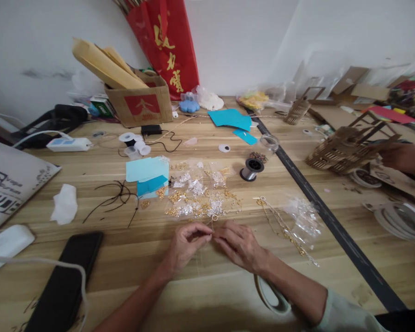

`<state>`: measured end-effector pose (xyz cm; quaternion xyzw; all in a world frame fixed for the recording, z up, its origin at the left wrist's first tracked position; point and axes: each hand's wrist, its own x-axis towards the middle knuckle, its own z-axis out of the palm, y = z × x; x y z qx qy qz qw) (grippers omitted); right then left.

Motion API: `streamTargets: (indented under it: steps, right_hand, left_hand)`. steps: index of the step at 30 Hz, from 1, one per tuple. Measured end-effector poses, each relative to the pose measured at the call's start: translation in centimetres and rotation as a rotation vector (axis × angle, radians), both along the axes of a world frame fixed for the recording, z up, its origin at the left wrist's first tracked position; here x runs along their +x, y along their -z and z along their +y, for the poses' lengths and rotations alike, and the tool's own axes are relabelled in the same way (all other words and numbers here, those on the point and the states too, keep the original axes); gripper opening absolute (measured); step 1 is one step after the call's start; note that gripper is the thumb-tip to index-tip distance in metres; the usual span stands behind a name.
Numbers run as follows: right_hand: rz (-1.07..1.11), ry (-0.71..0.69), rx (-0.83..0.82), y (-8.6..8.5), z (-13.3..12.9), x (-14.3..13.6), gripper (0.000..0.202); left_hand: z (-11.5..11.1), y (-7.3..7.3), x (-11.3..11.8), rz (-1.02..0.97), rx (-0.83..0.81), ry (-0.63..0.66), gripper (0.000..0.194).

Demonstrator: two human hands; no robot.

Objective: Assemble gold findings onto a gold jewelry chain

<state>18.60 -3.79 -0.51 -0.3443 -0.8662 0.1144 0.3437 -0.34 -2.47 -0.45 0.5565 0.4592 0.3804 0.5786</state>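
Observation:
My left hand is closed in a pinch, thumb against forefinger, on the near side of a pile of small beads. Right beside it, my right hand is also pinched shut, fingertips almost touching the left ones. A fine chain with a small ring at its far end runs out from between the fingertips; its held part is too small to make out. Just beyond lie loose silver beads and gold beads, with small plastic bags among them. Several finished-looking chains lie to the right of my right hand.
A wire spool and a glass jar stand behind the beads. Blue cards and black cords lie left. A black phone is near left. Another person's hand touches a brown slatted basket at right.

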Motion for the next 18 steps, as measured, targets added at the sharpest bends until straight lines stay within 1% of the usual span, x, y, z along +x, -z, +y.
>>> streamTargets:
  steps: [6, 12, 18]
  right_hand:
    - [0.036, -0.037, -0.039, -0.03, 0.06, -0.05, 0.010]
    - [0.059, -0.047, -0.056, 0.03, 0.09, -0.15, 0.007]
    - [0.062, -0.050, -0.070, 0.02, 0.08, -0.12, 0.006]
  left_hand:
    - [-0.08, 0.12, -0.09, 0.018, 0.028, -0.003, 0.008]
    - [-0.07, 0.22, -0.07, -0.040, 0.059, 0.007, 0.004]
    - [-0.04, 0.04, -0.12, 0.000, 0.083, 0.039, 0.005]
